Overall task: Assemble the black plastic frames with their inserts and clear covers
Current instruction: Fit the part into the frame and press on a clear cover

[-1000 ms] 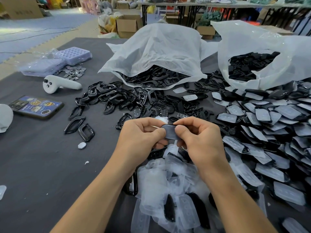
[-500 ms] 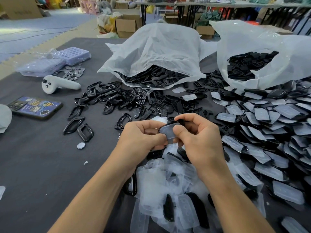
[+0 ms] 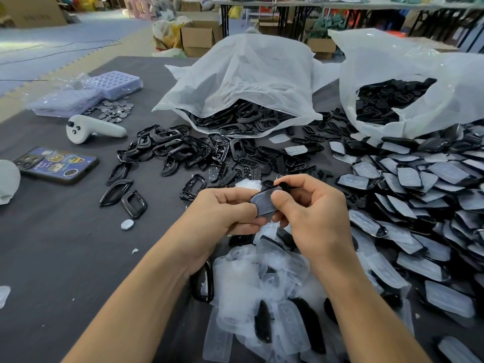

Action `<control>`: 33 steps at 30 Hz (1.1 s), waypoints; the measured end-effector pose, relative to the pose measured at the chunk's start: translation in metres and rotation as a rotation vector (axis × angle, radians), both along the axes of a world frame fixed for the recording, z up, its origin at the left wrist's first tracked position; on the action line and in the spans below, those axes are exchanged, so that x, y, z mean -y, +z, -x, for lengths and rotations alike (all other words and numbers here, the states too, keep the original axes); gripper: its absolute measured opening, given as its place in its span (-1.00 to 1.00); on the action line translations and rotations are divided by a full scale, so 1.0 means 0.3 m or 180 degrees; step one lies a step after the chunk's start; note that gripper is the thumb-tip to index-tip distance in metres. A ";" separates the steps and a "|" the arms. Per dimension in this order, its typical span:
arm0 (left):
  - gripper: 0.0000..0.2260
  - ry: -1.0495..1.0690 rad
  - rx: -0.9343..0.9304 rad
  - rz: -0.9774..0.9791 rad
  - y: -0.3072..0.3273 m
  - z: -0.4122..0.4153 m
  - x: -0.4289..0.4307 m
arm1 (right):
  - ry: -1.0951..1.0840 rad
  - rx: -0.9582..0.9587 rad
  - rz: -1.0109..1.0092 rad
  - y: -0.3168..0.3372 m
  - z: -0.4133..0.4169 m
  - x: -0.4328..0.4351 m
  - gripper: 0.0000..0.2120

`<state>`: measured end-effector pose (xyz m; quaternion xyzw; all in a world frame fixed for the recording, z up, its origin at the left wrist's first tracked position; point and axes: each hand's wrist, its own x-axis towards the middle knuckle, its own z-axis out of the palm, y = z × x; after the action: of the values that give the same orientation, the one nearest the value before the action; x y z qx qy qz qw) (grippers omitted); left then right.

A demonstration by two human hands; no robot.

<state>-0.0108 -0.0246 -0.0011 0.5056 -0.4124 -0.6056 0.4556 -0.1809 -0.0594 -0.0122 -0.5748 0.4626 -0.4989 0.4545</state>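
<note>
I pinch the frame (image 3: pixel 264 203) between both hands, left hand (image 3: pixel 222 210) gripping its left end, right hand (image 3: pixel 311 205) its right, above the clear covers (image 3: pixel 262 281).

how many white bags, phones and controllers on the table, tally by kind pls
white bags: 2
phone: 1
controller: 1
total: 4
</note>
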 end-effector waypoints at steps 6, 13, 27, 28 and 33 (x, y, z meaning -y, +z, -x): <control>-0.79 0.0374 0.0139 0.0043 -0.005 0.019 0.002 | -0.0107 -0.0090 0.0034 0.001 -0.004 -0.007 -0.87; -0.85 0.0931 0.0178 0.0137 -0.018 0.028 0.011 | -0.0718 -0.0877 0.0671 0.017 -0.001 -0.025 -0.84; -0.75 0.0256 0.0072 0.0185 -0.018 0.016 0.000 | -0.0677 -0.1022 0.0807 0.001 -0.006 -0.016 -0.83; -0.73 0.0209 0.0100 0.0195 -0.019 0.013 -0.001 | -0.0667 -0.1061 0.0846 0.002 -0.006 -0.016 -0.84; -0.69 0.0162 0.0253 0.0188 -0.017 0.012 0.000 | -0.0640 -0.1147 0.0929 -0.003 -0.007 -0.019 -0.85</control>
<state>-0.0144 -0.0247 -0.0063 0.5259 -0.4349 -0.5607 0.4689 -0.1789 -0.0538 -0.0131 -0.6651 0.5141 -0.4927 0.2250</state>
